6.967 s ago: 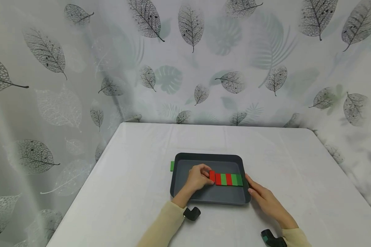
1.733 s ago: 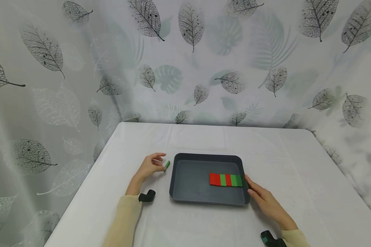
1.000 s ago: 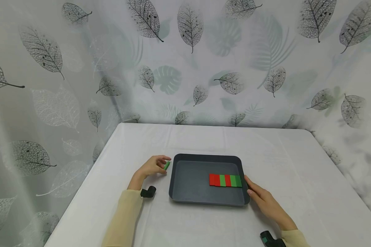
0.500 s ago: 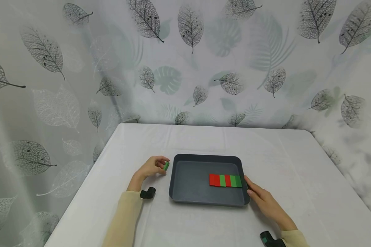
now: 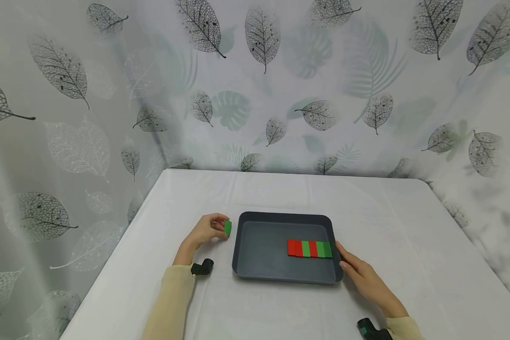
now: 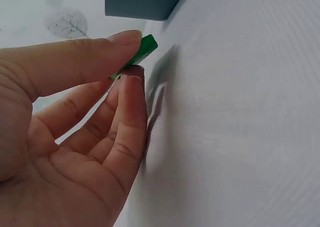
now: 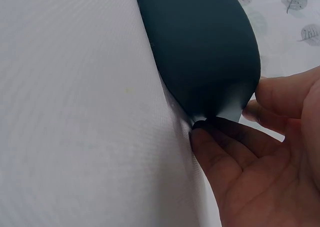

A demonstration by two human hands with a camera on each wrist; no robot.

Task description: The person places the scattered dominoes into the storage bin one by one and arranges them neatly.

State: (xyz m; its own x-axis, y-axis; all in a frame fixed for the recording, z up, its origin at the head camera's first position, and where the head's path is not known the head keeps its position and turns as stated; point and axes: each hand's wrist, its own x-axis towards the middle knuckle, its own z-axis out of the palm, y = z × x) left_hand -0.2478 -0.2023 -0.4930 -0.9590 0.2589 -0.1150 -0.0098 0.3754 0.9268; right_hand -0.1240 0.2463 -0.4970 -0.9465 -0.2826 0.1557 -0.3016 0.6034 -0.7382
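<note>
In the head view, my left hand (image 5: 205,232), left of the dark grey tray (image 5: 259,274), pinches a green tile (image 5: 227,228) between thumb and fingertips. The left wrist view shows this green tile (image 6: 146,48) tilted, over its shadow on the white cloth. My right hand (image 5: 367,281) holds the tray at its right side, thumb near the front corner. In the right wrist view its fingertips (image 7: 200,132) are against the tray's outer wall (image 7: 205,52). Inside the tray, a row of red and green tiles (image 5: 309,249) lies side by side, reaching the right wall.
A white cloth covers the table (image 5: 280,311). Behind it and to the left hangs a leaf-patterned curtain (image 5: 233,56). Black devices are strapped to the left wrist (image 5: 202,267) and right wrist (image 5: 371,329).
My left hand has left the red tile in the row, moved left out of the tray and picked up the green tile, then turned its face. My right hand stays at the tray.
</note>
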